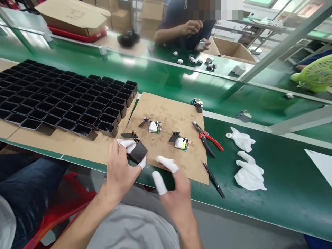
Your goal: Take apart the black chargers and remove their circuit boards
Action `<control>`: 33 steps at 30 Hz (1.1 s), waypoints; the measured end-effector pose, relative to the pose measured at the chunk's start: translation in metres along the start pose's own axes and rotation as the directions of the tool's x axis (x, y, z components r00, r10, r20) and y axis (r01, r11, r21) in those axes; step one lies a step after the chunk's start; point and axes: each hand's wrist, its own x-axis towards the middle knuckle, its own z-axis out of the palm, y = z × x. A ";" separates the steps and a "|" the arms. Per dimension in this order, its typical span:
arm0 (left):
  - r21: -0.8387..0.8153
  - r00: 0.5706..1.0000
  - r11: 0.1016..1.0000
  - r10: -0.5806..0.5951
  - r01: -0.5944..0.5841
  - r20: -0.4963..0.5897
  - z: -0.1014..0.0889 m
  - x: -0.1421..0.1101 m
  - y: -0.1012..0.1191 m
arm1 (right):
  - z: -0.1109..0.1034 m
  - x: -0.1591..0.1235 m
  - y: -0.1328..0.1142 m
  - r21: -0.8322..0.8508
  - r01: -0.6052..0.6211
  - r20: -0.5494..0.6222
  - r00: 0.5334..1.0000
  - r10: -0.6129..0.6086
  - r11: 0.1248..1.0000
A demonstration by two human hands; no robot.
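My left hand (121,169), with white finger cots on its fingertips, is closed around a black plastic case (138,151) above the near edge of the bench. Just beyond it lies a black cover plate with prongs (129,135). To the right, my right hand (172,186) holds nothing; its thumb and forefinger, in white cots, are spread apart. Two small circuit boards with white and yellow parts rest on the cardboard sheet (166,107): one circuit board (155,127) farther off, the other circuit board (182,143) nearer my right hand.
Rows of open black cases (64,100) fill the left side. Red-handled pliers (207,137) and black tweezers (213,179) lie at the cardboard's right edge, white cloth gloves (249,172) beyond. Across the bench, a co-worker's hands (193,27) hold a small white part. A green fan (317,74) stands right.
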 end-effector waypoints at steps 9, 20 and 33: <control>-0.644 0.911 0.666 -0.141 0.377 0.388 -0.003 -0.014 -0.008 | 0.030 0.000 -0.010 0.022 -0.063 0.047 0.997 0.062 0.998; -0.521 0.893 0.792 -0.064 0.317 0.446 -0.004 0.007 -0.006 | 0.039 0.008 -0.017 -0.155 0.082 -0.038 0.995 -0.089 0.984; -0.532 0.904 0.798 -0.037 0.283 0.425 0.001 0.001 -0.010 | 0.045 0.004 -0.005 -0.221 0.143 -0.101 0.981 -0.168 0.965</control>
